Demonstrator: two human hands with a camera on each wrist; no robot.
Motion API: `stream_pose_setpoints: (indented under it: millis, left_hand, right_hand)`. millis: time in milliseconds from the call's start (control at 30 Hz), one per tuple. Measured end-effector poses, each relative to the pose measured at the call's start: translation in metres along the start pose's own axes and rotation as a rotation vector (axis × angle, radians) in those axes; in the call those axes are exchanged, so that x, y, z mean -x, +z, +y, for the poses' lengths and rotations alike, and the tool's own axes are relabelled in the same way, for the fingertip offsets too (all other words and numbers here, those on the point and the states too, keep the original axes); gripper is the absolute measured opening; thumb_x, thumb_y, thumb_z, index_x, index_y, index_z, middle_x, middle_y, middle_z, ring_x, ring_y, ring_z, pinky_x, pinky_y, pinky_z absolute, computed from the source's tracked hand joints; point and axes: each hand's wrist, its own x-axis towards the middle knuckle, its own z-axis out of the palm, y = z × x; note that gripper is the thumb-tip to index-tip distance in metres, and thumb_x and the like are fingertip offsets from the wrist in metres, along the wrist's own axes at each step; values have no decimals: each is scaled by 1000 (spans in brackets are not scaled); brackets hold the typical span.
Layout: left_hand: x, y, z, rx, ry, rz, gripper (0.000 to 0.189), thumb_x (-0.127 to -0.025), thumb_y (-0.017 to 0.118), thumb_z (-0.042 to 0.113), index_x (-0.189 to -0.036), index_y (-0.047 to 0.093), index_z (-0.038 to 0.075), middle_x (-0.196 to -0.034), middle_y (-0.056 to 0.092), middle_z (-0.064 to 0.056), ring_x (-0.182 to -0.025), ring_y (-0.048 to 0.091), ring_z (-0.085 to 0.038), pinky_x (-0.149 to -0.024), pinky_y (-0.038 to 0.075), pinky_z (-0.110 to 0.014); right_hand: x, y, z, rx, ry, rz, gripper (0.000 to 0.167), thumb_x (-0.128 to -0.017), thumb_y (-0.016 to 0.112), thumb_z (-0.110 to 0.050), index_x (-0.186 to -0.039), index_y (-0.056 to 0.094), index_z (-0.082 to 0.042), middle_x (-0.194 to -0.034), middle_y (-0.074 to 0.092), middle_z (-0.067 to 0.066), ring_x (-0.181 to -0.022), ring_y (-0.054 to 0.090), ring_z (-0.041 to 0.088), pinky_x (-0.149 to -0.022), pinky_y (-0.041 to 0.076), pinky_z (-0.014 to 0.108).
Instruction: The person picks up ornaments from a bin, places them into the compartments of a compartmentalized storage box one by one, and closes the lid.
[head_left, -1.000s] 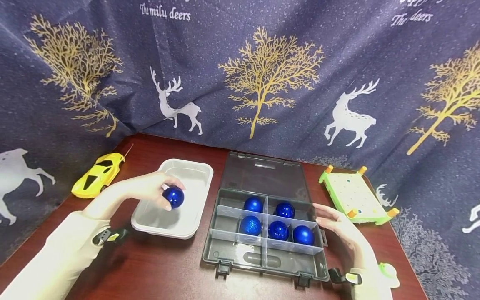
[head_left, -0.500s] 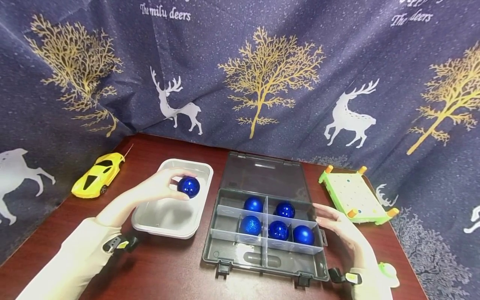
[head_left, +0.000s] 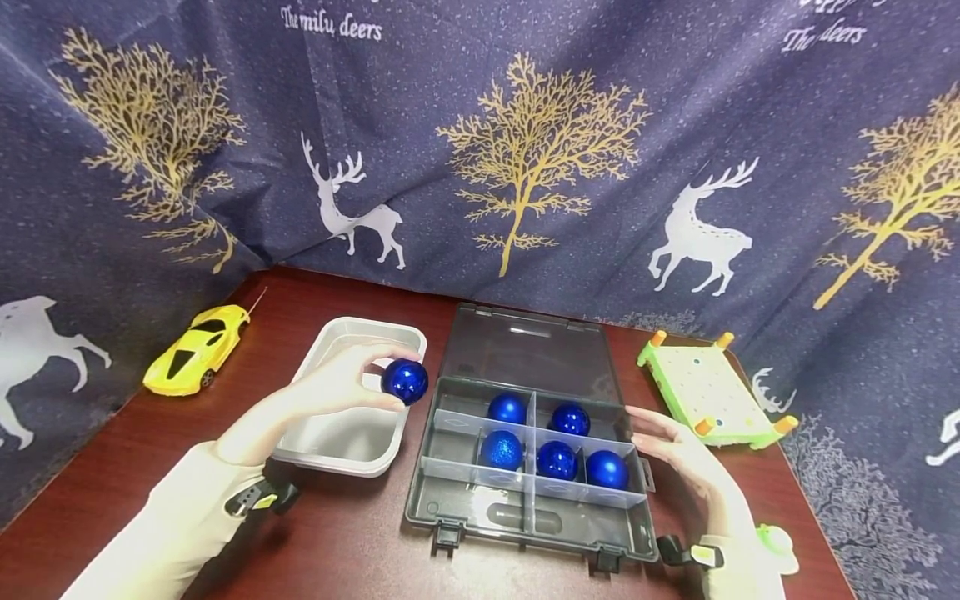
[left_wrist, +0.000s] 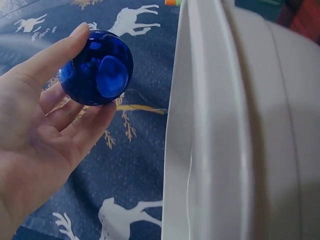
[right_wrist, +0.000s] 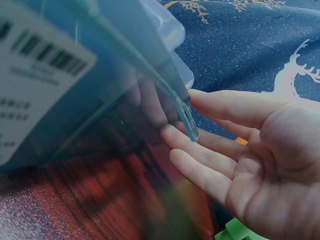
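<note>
My left hand (head_left: 337, 387) holds a shiny blue ball (head_left: 405, 382) between thumb and fingers, above the right rim of a white tray (head_left: 360, 446). In the left wrist view the glossy ball (left_wrist: 97, 69) sits at the fingertips, apart from the tray wall (left_wrist: 215, 140). To the right lies an unlatched grey plastic divided case (head_left: 480, 507), its lid (head_left: 532, 350) folded back. Several blue balls, such as a glittery one (head_left: 501, 451), sit in its back and middle compartments. My right hand (head_left: 686, 454) touches the case's right side with extended fingers; its thumb (right_wrist: 235, 106) meets the clear edge.
A yellow toy car (head_left: 197, 350) stands at the far left. Right of the case lies a green-framed board (head_left: 708, 392) with orange-tipped legs up. Behind my right wrist is a small green and white object (head_left: 780, 546). A deer-print cloth (head_left: 420, 125) hangs behind the table.
My left hand has carried the blue ball rightward, from over the middle of the white tray to its right rim. The right hand and the case have stayed in place.
</note>
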Motion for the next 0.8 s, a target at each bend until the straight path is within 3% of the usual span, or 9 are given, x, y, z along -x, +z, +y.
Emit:
stream_pose_setpoints:
  millis: [200,433,667,800]
  left_hand:
    - [-7,11,9,14,4,-14,57,-75,84,17,-127,63,7,-126,66,-8,-115,61,-18,-96,51,-37]
    - [-13,25,16,79,17,-57,57,-74,85,17,-125,63,7,-124,66,-7,-114,61,-21,-96,52,-40]
    - [-17,39,18,141,48,-142,55,-76,84,15,-125,61,3,-124,61,-13,-112,61,-23,-94,53,-38]
    - [-18,47,16,169,30,-188,56,-78,82,15,-127,59,1,-123,59,-16,-109,63,-26,-89,56,-35]
  right_hand:
    - [-3,-1,-1,131,-75,75,55,-97,58,-16,-146,39,2,-139,57,12,-111,62,2,-90,47,17]
    - [-6,-3,1,82,-76,52,54,-97,57,-14,-146,39,1,-132,63,-5,-112,64,6,-91,48,19]
    - [-7,-2,1,89,-92,54,53,-97,57,-13,-145,40,2,-129,63,-7,-111,64,4,-91,48,18]
    - [-5,-2,2,91,-87,57,54,-97,58,-14,-146,40,0,-129,63,-7,-112,62,3,-92,47,18]
